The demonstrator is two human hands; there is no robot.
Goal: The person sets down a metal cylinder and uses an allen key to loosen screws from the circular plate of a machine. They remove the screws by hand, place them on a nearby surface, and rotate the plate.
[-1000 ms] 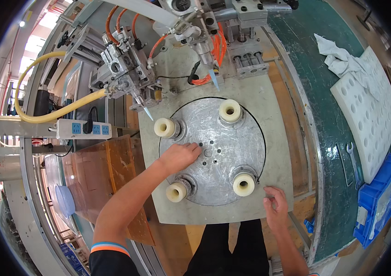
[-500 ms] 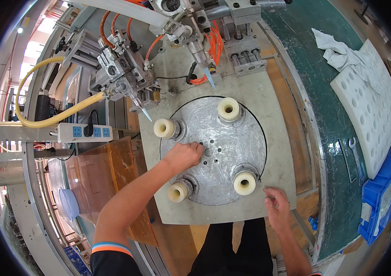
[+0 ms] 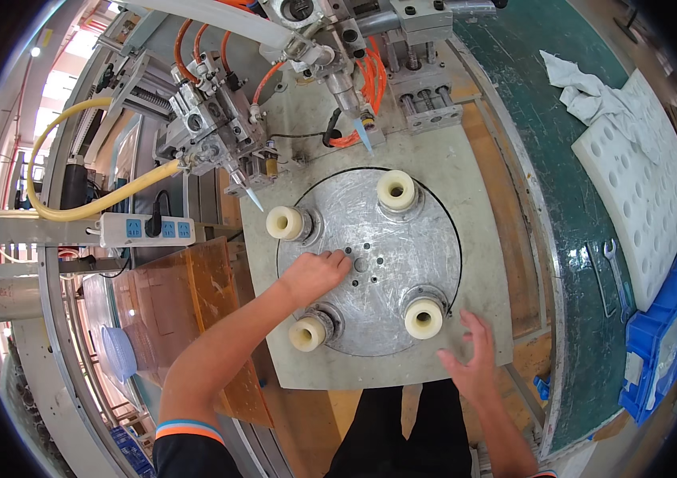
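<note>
A round metal turntable (image 3: 370, 311) carries cream-coloured ring-shaped holders, one each at the far right (image 3: 396, 190), far left (image 3: 283, 223), near left (image 3: 307, 333) and near right (image 3: 423, 318). My left hand (image 3: 318, 276) is on the turntable, left of its bolted centre, with the fingers curled together. Whether anything is under those fingers is hidden. My right hand (image 3: 474, 358) hovers at the plate's near right edge, just beyond the near right holder, with its fingers spread and nothing in them.
Two dispensing nozzles (image 3: 252, 199) (image 3: 363, 135) point down behind the turntable. At the left is a power strip (image 3: 147, 229). On the green bench at the right lie a wrench (image 3: 616, 275), a white perforated board (image 3: 633, 191), a cloth (image 3: 585, 92) and a blue bin (image 3: 661, 338).
My right hand has moved slightly left and its fingers have spread apart. My left hand has stayed nearly in place on the turntable, its fingers a little shifted.
</note>
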